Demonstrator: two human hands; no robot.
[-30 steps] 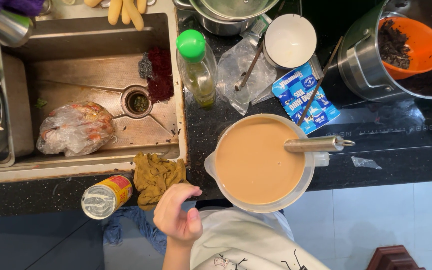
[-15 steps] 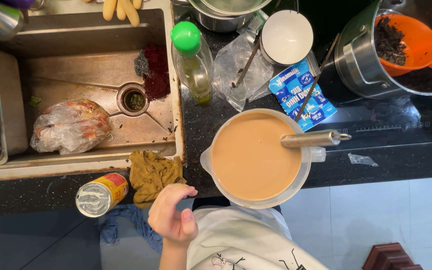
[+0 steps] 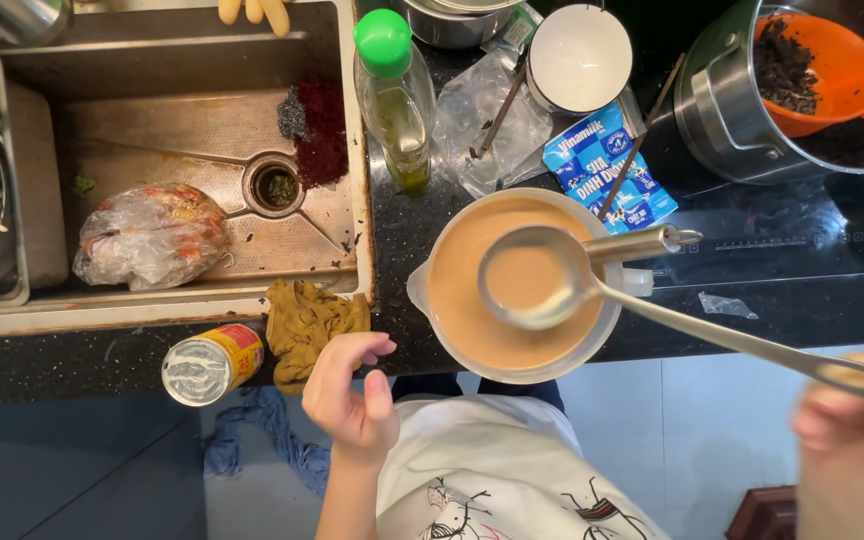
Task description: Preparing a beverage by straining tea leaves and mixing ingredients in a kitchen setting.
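- Head view, looking straight down over a dark counter point(image 3: 422, 230) with a metal sink point(image 3: 152, 130) on the left side.
- Your right hand point(image 3: 857, 440) sits blurred at the lower right edge, fingers closed around the long handle of a metal ladle point(image 3: 532, 280).
- Ladle bowl hangs over the pitcher point(image 3: 452, 330), filled with the same tan milky liquid; whether it touches the surface below, you cannot tell.
- Pitcher is a pale, round plastic one at counter's front edge, centre of view, nearly full of tan liquid; a second metal handle point(image 3: 642, 243) lies across its rim.
- Your left hand point(image 3: 352, 390) hovers just left of the pitcher, fingers loosely curled and apart, holding nothing; it is near the crumpled mustard-yellow rag point(image 3: 312, 320) but not on it.
- Open tin can point(image 3: 210, 362) lies on its side left of the rag, on the counter's edge.
- Behind the pitcher: a bottle with green cap point(image 3: 392, 90), a clear plastic bag point(image 3: 482, 125), a white bowl point(image 3: 580, 55), and a blue and white pouch point(image 3: 602, 170).
- Upper right: a steel pot point(image 3: 742, 120) holding an orange strainer point(image 3: 822, 60) with dark leaves.
- In the sink: a plastic bag of food point(image 3: 152, 235) beside the drain point(image 3: 274, 185).
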